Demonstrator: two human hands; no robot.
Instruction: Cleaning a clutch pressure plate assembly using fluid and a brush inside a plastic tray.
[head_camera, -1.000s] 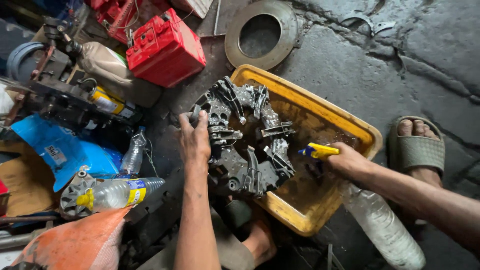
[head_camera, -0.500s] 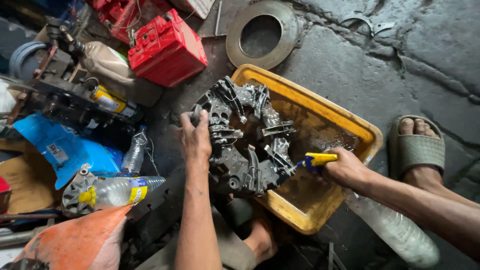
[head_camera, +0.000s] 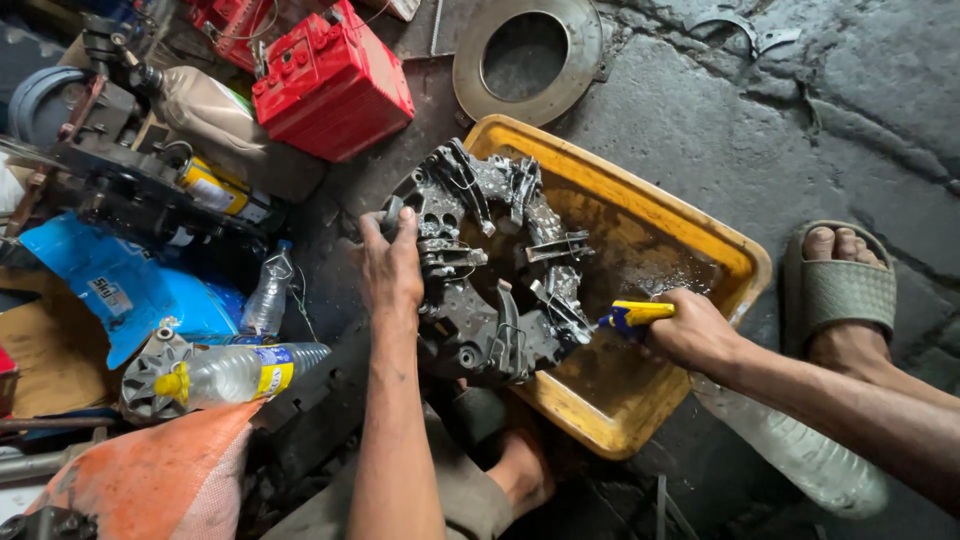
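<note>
Left hand (head_camera: 392, 268) grips the left rim of a round, greasy metal clutch assembly (head_camera: 490, 265), fingers curled over the edge and holding it tilted up. The assembly sits half inside the yellow plastic tub (head_camera: 735, 262), lower edge in the tub, upper left edge propped over the rim. Right hand (head_camera: 692, 330) is closed around a brush with a yellow-and-blue handle (head_camera: 636, 316); its tip touches the assembly's right side. Dirty liquid lies in the tub bottom.

Around it, all on the dark concrete floor: red battery (head_camera: 333, 85) up left, flat metal ring disc (head_camera: 527, 55) just above the tub, clear plastic bottle with yellow cap (head_camera: 235, 372) lower left, blue plastic sheet (head_camera: 125, 290) beside it, orange sack (head_camera: 150, 480) at bottom left. Another clear bottle (head_camera: 800, 455) lies under the right forearm. Sandalled foot (head_camera: 838, 290) right of the tub.
</note>
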